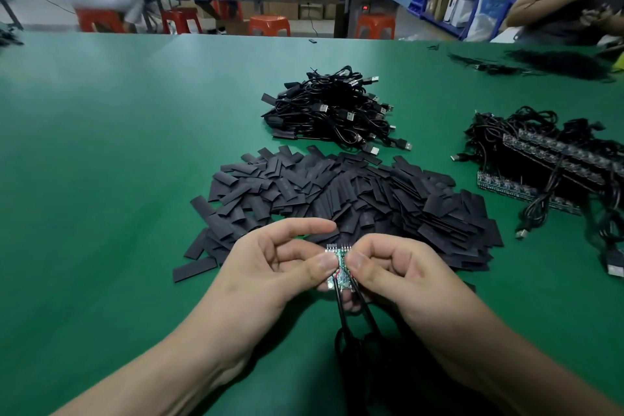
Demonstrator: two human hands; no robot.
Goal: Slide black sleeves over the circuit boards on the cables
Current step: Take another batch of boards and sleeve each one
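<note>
My left hand (270, 267) and my right hand (398, 270) together pinch small green circuit boards (338, 267) between thumbs and fingers, just above the near part of the green table (101, 179). Two black cables (347, 324) run down from the boards toward me. The boards are bare, with no sleeve on them. A wide pile of flat black sleeves (337, 199) lies right behind my hands.
A heap of black USB cables with sleeves on them (332, 108) sits beyond the sleeve pile. At the right lie strips of joined circuit boards with cables (553, 172). Other people sit at the back left and right.
</note>
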